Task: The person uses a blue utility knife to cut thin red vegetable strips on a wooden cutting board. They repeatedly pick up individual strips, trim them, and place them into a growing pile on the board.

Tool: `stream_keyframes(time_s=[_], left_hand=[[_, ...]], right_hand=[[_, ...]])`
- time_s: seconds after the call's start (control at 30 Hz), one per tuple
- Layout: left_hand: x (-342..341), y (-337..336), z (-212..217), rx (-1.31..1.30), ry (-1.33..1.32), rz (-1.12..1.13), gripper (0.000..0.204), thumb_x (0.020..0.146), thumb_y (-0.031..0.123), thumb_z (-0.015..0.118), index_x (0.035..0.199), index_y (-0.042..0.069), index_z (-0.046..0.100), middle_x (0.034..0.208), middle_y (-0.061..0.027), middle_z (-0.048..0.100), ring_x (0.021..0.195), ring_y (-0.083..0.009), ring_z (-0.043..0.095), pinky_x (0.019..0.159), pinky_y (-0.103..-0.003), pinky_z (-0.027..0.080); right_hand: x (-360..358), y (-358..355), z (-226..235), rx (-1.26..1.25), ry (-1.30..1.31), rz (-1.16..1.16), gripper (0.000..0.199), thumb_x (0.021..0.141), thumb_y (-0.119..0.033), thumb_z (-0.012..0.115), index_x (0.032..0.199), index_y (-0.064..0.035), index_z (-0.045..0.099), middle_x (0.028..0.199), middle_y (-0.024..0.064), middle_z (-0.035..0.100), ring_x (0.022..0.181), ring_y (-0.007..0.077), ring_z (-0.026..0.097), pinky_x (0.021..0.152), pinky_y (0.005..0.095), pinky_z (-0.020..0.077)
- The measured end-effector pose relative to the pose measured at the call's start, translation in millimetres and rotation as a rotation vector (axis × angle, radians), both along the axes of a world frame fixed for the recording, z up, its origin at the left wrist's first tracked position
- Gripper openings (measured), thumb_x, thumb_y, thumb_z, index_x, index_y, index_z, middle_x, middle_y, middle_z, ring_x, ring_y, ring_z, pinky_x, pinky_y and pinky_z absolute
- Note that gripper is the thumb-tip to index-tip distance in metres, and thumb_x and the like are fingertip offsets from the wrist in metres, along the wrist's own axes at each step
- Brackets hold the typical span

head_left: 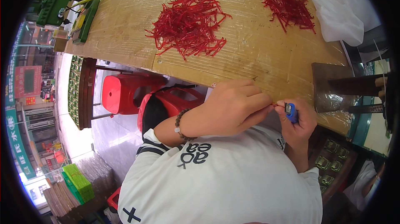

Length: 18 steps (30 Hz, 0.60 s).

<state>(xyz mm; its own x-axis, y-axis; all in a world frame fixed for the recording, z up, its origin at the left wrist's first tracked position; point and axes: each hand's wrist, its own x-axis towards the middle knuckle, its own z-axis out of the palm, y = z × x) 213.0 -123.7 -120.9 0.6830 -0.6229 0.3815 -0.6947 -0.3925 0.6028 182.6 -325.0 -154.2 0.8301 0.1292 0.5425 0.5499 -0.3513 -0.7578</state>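
My left hand (235, 108), with a beaded bracelet (179, 127) on its wrist, is closed in a pinch just past the near edge of the table. A thin red cord (274, 105) peeks out at its fingertips; most of it is hidden. Close by on the right, my right hand (301, 126) grips a blue lighter (291, 112), its metal top turned toward the cord. No flame can be made out. On the table beyond lie a large loose pile of short red cords (187, 22) and a smaller pile (288, 5) to the right.
Brown cardboard under clear film covers the table (250, 49). A white plastic bag (339, 11) lies at the far right. Green equipment (58, 5) stands at the far left. Red stools (121, 92) are below the table's left side, near a rack of green pieces (77, 90).
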Motion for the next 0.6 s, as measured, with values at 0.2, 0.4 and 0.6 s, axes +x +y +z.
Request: stream_keyframes(time_s=[0.2,0.4,0.6], left_hand=[[-5.0,-3.2,-0.7,-0.22,0.434,-0.093,0.01,0.088,0.008,0.06,0.085,0.0,0.064,0.067,-0.009,0.058,0.06,-0.0207,0.056,0.054,-0.032,0.041],[-9.3,-6.4,1.6,-0.326,0.95,-0.1,0.016,0.094,0.01,0.056,0.082,0.0,0.06,0.069,-0.0057,0.058,0.06,-0.0153,0.053,0.054,-0.03,0.04],[-6.0,-4.6,2.8,-0.061,0.111,0.037,0.009,0.089,0.01,0.061,0.087,0.001,0.06,0.071,-0.0103,0.059,0.062,-0.0251,0.057,0.054,-0.034,0.043]], right_hand=[[0.6,-1.9,3.4,-0.031,-0.08,0.05,0.017,0.066,0.001,0.071,0.082,-0.0036,0.065,0.062,0.0058,0.059,0.048,0.02,0.047,0.047,0.0318,0.0335],[-2.4,-3.3,3.3,0.038,-0.045,0.056,0.015,0.069,-0.001,0.073,0.081,-0.0032,0.065,0.063,0.0058,0.061,0.049,0.0195,0.05,0.047,0.0307,0.0349],[-5.1,1.1,-3.8,0.03,0.024,-0.091,0.02,0.073,-0.006,0.076,0.088,-0.0009,0.065,0.071,0.0092,0.064,0.054,0.0214,0.055,0.052,0.0298,0.042]])
